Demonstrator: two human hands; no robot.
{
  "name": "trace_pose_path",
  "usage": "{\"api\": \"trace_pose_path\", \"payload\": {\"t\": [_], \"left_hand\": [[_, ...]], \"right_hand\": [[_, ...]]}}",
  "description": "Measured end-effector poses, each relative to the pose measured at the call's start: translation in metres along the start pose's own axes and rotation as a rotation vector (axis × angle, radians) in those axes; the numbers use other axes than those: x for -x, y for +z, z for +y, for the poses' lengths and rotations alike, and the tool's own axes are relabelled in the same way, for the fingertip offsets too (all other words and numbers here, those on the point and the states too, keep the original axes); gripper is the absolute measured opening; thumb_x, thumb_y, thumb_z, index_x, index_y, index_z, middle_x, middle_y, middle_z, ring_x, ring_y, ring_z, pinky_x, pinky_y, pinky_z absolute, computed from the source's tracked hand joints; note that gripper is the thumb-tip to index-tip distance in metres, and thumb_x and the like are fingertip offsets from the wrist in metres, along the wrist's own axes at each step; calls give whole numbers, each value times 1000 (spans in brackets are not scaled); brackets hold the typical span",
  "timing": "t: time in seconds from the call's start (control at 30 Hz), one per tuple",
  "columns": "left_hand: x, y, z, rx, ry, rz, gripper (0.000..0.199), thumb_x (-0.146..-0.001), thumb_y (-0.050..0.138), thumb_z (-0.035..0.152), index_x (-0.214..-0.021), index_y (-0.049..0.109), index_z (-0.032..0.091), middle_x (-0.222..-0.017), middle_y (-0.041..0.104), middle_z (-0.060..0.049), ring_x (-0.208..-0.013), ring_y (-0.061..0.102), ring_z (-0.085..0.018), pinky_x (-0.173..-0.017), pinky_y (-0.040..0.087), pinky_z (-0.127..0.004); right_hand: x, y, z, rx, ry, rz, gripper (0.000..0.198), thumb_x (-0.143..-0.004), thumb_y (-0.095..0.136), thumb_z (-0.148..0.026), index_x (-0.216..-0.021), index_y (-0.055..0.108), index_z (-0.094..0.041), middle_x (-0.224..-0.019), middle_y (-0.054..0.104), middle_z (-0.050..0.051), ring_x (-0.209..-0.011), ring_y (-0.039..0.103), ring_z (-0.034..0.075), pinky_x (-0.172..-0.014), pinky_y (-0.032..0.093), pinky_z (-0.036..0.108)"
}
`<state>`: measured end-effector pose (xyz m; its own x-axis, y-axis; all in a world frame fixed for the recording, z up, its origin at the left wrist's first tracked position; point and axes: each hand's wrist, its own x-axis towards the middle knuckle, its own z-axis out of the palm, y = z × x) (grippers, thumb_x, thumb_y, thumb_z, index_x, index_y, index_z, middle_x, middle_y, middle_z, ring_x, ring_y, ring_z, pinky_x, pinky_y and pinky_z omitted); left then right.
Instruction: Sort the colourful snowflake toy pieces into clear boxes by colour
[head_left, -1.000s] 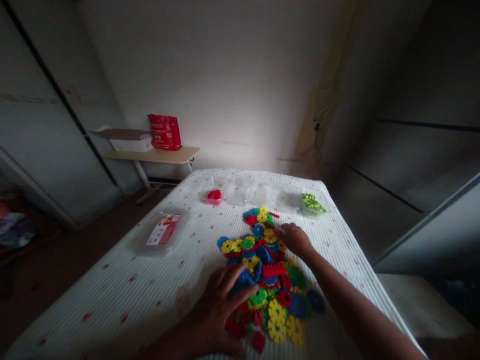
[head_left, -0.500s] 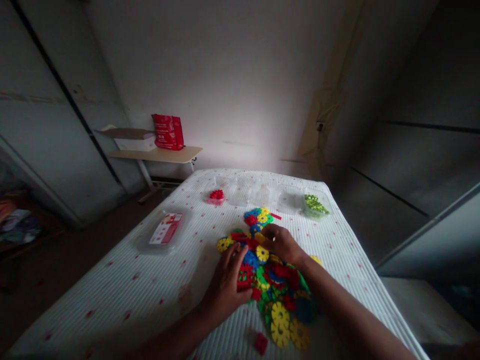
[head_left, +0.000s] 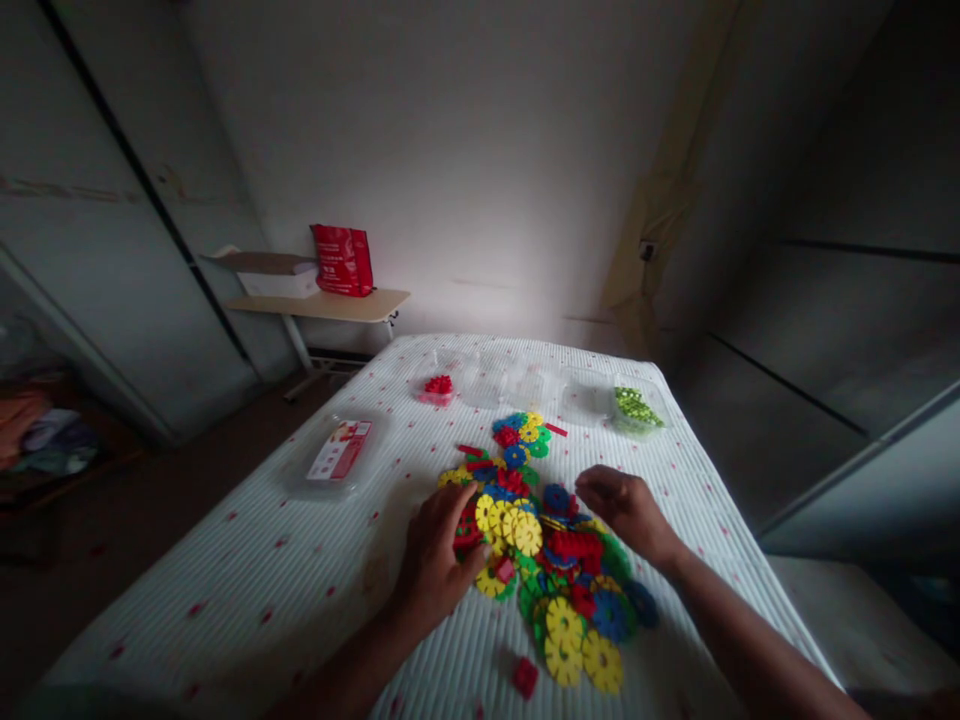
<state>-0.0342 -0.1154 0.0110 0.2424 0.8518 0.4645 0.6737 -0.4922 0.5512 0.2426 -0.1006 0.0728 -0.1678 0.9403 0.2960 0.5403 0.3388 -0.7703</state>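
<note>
A heap of flower-shaped plastic discs in yellow [head_left: 564, 622], blue [head_left: 609, 615] and green, mixed with red interlocking pieces [head_left: 576, 546], lies spread over the bed-like surface between my hands. My left hand [head_left: 435, 545] is closed round a red lattice block [head_left: 466, 528] at the heap's left side, thumb below and fingers above. My right hand [head_left: 626, 510] hovers at the right edge of the heap, its fingers bent together. Near its fingertips are a blue disc [head_left: 556, 497] and a small red piece; whatever sits within the fingers is hidden.
Clear tubs stand at the far edge, one with red pieces [head_left: 438, 386], another with green pieces [head_left: 636, 405]. A labelled clear container [head_left: 341, 452] sits at left. A single red block [head_left: 525, 678] lies near me. Beyond, a side table [head_left: 352, 305] carries a red bag [head_left: 343, 262].
My right hand has moved right, away from the yellow discs in the middle. My left hand has shifted slightly left with the red lattice block. Several yellow discs now show between the hands.
</note>
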Motion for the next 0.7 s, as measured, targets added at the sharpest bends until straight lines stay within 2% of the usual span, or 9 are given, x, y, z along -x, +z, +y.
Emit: {"api": "trace_pose_path", "payload": {"t": [0.07,0.13,0.23,0.3,0.4,0.47,0.53,0.7], "left_hand": [[1,0,-2,11,14,16,62,-79,51,30,-137,31,22,-136,40,-12,-126,37,-29,-103,33,-46],[2,-1,-2,10,17,18,61,-81,51,33,-138,31,23,-141,34,-12,-129,34,-29,-104,31,-46],[2,-4,2,-41,45,-8,61,-80,53,39,-137,35,26,-145,26,-10,-130,32,-29,-103,32,-45],[2,-6,7,-102,108,-44,60,-78,56,41,-135,39,29,-146,24,-9,-129,33,-31,-102,33,-46],[1,-9,13,-191,240,-89,51,-79,56,40,-129,48,32,-145,27,-7,-127,34,-32,-100,32,-49],[1,-11,15,-208,310,-100,43,-80,55,37,-122,54,32,-144,30,-6,-126,33,-31,-100,32,-51],[1,-13,17,-187,376,-110,35,-79,56,34,-114,60,30,-143,31,-5,-126,32,-31,-101,31,-52],[4,-17,22,-148,510,-214,28,-77,57,29,-104,64,31,-140,38,-3,-126,33,-30,-105,23,-56]], "right_hand": [[8,-11,8,64,11,47,19,-80,56,-38,-75,62,-21,-69,63,3,-61,58,17,-55,47,27],[21,-16,6,107,-21,23,18,-81,55,-38,-82,63,-22,-76,65,5,-65,60,17,-56,49,28],[43,-7,-8,189,-205,-94,26,-83,54,-34,-104,62,-23,-102,65,9,-90,61,22,-74,52,32],[56,5,-18,274,-347,-184,38,-81,57,-35,-117,58,-25,-120,58,11,-110,53,26,-91,46,40],[64,20,-21,422,-469,-283,47,-82,57,-40,-126,51,-25,-132,51,10,-123,42,30,-102,33,52],[61,23,-13,486,-464,-271,48,-86,52,-39,-131,46,-24,-134,49,11,-126,40,30,-104,32,54],[54,20,0,510,-416,-206,48,-89,47,-37,-134,42,-21,-134,48,12,-125,41,27,-101,38,49],[39,6,22,540,-294,-7,37,-90,45,-35,-124,52,-23,-132,49,11,-119,47,25,-94,47,42]]}}
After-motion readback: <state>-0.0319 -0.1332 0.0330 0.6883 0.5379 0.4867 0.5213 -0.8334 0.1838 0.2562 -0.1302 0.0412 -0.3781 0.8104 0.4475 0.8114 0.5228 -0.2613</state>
